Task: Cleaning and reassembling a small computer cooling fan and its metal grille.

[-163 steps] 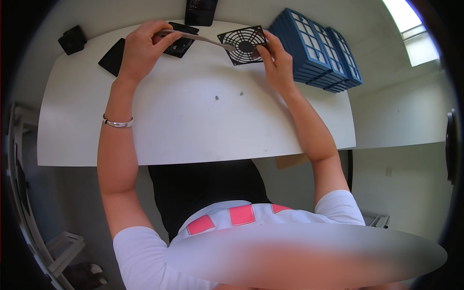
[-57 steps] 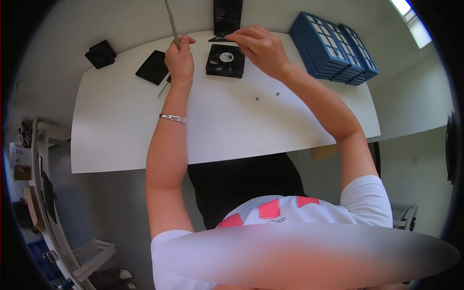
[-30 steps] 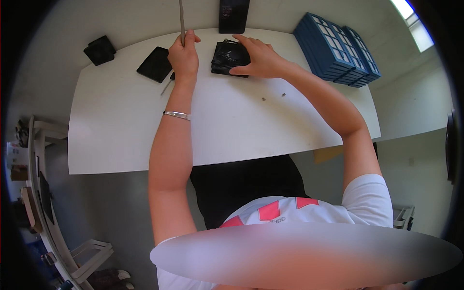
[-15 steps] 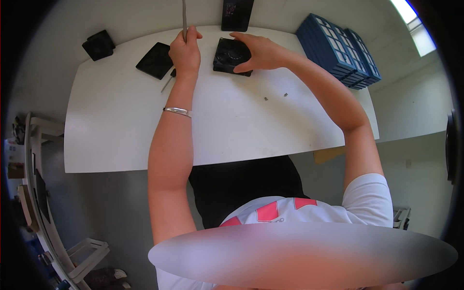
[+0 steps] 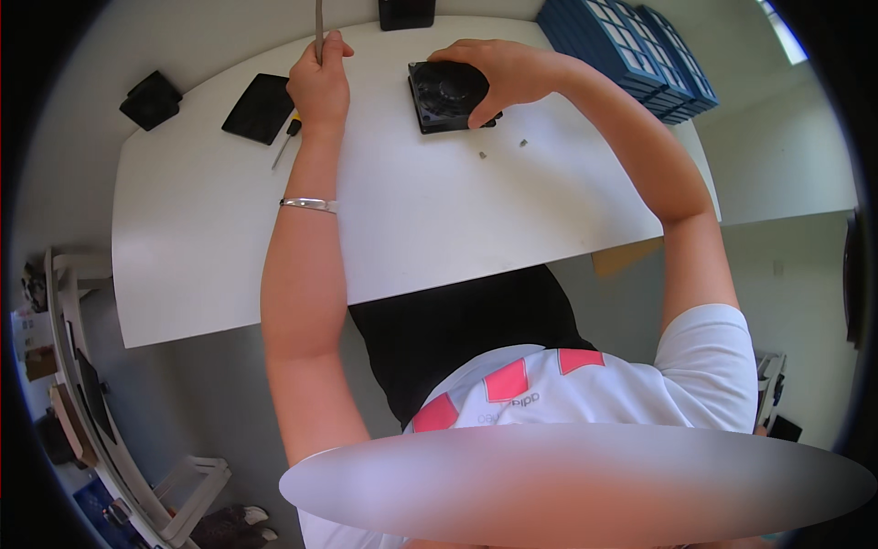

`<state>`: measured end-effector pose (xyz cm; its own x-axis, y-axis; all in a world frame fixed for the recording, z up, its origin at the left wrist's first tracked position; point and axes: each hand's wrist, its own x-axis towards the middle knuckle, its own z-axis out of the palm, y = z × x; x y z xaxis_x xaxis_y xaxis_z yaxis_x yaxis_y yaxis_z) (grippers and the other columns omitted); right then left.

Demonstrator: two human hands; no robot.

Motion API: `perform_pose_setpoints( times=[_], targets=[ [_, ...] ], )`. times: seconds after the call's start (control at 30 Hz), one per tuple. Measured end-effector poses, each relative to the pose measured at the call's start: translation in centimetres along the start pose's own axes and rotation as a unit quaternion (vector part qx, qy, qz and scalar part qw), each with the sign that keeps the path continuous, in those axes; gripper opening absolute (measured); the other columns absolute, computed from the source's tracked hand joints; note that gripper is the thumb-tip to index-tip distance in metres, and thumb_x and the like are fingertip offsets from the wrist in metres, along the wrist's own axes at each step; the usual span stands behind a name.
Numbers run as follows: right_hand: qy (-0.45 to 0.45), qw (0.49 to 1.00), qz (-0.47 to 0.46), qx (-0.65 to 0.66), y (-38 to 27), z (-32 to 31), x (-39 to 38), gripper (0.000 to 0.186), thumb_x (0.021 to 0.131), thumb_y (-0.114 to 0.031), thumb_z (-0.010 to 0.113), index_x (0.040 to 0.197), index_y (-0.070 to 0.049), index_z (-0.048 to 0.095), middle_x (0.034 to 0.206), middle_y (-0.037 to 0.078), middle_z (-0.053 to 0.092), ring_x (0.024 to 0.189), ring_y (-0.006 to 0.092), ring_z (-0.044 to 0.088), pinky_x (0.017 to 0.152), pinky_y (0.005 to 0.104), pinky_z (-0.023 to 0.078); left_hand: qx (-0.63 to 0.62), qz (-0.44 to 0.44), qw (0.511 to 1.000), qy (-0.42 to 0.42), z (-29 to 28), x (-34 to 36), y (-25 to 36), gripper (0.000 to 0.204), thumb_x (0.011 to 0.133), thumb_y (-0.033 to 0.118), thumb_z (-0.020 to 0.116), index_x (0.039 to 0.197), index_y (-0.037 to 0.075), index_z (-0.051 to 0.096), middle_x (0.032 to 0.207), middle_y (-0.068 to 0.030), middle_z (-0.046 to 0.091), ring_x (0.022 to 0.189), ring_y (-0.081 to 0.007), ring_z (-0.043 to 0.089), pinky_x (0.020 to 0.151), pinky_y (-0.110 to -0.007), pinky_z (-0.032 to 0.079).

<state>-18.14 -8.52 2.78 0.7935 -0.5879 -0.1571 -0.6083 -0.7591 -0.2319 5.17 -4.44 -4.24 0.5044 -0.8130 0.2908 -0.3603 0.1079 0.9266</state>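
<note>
My right hand [image 5: 517, 73] is curved over a square black fan [image 5: 445, 94] lying flat on the white table [image 5: 412, 220]. Its thumb presses the near edge and its fingers the far side, hiding the fan's right part. My left hand [image 5: 320, 87] is raised, closed around a thin grey-brown rod [image 5: 319, 27] whose upper end leaves the picture; I cannot make out its kind. Beside my left wrist lies a screwdriver [image 5: 287, 142] with a black and yellow handle. A flat black panel [image 5: 259, 108] rests just left of that hand.
Two tiny metal pieces, one left [image 5: 483, 155] and one right [image 5: 524, 143], lie nearer than the fan. Blue drawer cabinets [image 5: 631, 55] stand at the back right. Black objects sit at the far left edge [image 5: 151, 99] and the back edge [image 5: 407, 11].
My view has shifted and turned a little. The fan, under my right hand, has slid slightly rightward on the table. My left hand still grips the rod.
</note>
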Motion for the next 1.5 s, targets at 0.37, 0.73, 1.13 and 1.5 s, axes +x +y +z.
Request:
perform_pose_setpoints(
  times=[0.37,0.73,1.13,1.5],
  targets=[
    [-0.017,0.999,0.038,0.026,-0.7,-0.1,-1.7,0.09,0.061,-0.021,0.082,0.138,-0.006,0.039,0.128,0.013,0.049,0.114,0.0301,0.053,0.095,0.0352,0.046,-0.106,0.001,0.984,-0.141,1.7,-1.9,1.0,0.038,0.096,0.038,0.054,0.081,0.004,0.063,0.059,0.0083,0.034,0.053,-0.002,0.03,0.048,-0.02,0.024],
    [0.025,0.999,0.013,0.039,1.4,1.6,-1.9,0.095,0.061,-0.025,0.083,0.141,-0.006,0.035,0.13,0.014,0.044,0.115,0.0304,0.053,0.094,0.0355,0.048,-0.064,-0.039,0.99,-0.119,1.3,-1.4,0.8,0.041,0.096,0.042,0.053,0.081,0.005,0.064,0.059,0.0068,0.036,0.052,-0.0032,0.03,0.049,-0.022,0.026],
    [0.183,0.955,-0.063,0.224,5.6,5.1,-5.7,0.113,0.058,-0.035,0.088,0.147,-0.007,0.024,0.142,0.016,0.041,0.135,0.0311,0.033,0.113,0.0405,0.028,-0.073,-0.065,0.983,-0.155,1.7,-1.8,1.0,0.041,0.096,0.041,0.054,0.082,0.005,0.064,0.059,0.0074,0.036,0.053,-0.0025,0.03,0.048,-0.021,0.024],
    [0.247,0.938,-0.058,0.238,3.8,6.7,-5.0,0.102,0.062,-0.02,0.084,0.146,-0.013,0.027,0.14,0.014,0.042,0.133,0.0309,0.037,0.112,0.042,0.028,-0.011,-0.052,0.982,-0.183,2.4,-3.1,2.5,0.041,0.098,0.042,0.052,0.086,0.005,0.065,0.059,0.0065,0.038,0.053,-0.0026,0.034,0.048,-0.02,0.027]
  ],
)
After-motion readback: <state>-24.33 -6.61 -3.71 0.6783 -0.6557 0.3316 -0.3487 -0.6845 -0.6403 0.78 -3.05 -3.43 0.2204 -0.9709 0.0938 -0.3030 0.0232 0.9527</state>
